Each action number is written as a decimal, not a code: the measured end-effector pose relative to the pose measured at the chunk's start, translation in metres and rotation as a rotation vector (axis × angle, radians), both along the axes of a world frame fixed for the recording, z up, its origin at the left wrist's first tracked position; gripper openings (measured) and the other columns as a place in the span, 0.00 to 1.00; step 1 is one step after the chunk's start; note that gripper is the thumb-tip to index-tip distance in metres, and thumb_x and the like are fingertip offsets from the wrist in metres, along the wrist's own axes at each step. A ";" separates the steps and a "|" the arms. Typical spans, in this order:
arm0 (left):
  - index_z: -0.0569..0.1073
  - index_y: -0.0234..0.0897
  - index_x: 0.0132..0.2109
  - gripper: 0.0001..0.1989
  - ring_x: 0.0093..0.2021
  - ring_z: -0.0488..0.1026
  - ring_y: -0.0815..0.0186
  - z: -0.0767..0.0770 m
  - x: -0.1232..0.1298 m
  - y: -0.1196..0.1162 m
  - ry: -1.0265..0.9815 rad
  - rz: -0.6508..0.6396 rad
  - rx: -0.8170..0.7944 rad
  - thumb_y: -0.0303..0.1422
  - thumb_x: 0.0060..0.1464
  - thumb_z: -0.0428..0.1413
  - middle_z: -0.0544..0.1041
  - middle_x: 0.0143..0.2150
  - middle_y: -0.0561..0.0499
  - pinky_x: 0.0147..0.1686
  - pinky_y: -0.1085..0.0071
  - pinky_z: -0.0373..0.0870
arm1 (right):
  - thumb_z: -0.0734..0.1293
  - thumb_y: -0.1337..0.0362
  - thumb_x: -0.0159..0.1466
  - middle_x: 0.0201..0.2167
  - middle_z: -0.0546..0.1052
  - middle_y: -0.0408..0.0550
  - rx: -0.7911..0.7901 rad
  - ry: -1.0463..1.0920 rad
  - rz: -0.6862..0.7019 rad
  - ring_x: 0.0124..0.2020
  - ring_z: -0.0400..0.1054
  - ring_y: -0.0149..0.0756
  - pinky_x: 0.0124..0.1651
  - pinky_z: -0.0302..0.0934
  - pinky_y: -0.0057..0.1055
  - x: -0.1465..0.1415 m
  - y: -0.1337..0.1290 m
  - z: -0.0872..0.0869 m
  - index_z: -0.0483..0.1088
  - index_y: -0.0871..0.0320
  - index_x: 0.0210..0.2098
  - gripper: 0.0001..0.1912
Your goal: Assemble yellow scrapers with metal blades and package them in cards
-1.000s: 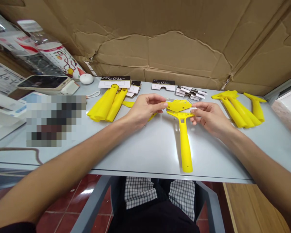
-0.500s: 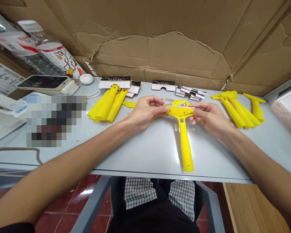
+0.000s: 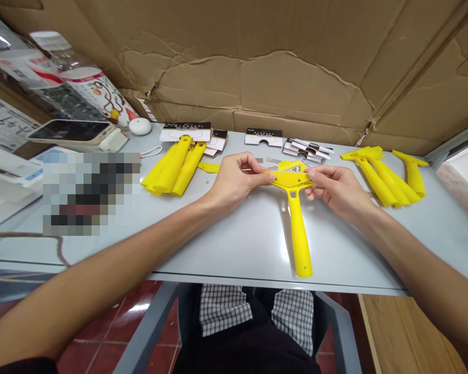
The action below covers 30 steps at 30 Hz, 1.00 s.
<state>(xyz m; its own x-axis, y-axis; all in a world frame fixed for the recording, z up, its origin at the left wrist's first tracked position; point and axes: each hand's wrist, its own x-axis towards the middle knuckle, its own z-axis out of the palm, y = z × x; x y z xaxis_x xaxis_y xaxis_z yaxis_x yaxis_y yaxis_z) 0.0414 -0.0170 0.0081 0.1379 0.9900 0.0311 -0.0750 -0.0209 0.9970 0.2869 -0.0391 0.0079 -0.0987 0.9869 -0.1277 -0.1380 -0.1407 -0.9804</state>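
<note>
A yellow scraper (image 3: 299, 223) has its wide head at the top and its handle pointing toward me over the grey table. My left hand (image 3: 237, 182) pinches the left end of the head between thumb and fingers. The right end is pinched by my right hand (image 3: 335, 189). Behind the head, partly hidden, lie another yellow piece (image 3: 290, 165) and small metal parts. A yellow piece (image 3: 208, 168) sticks out behind my left hand.
Yellow handles (image 3: 175, 169) with black-and-white cards lie left; more yellow handles (image 3: 388, 179) lie right. Folded cards (image 3: 263, 137) sit at the back, before a cardboard wall (image 3: 257, 83). At far left are a phone (image 3: 72, 131), a bottle (image 3: 89, 85) and a white round object (image 3: 140, 125).
The thin pale strip along the top of the scraper head no longer shows, and a hole near its right end is now visible. Both hands still grip the ends, barely shifted.
</note>
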 end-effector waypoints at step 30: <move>0.84 0.36 0.35 0.14 0.43 0.84 0.58 0.000 0.003 -0.001 0.018 0.010 -0.092 0.30 0.42 0.79 0.86 0.41 0.45 0.46 0.63 0.82 | 0.86 0.60 0.53 0.39 0.84 0.54 0.002 -0.028 -0.035 0.30 0.77 0.34 0.32 0.76 0.32 -0.001 0.000 0.002 0.84 0.59 0.34 0.15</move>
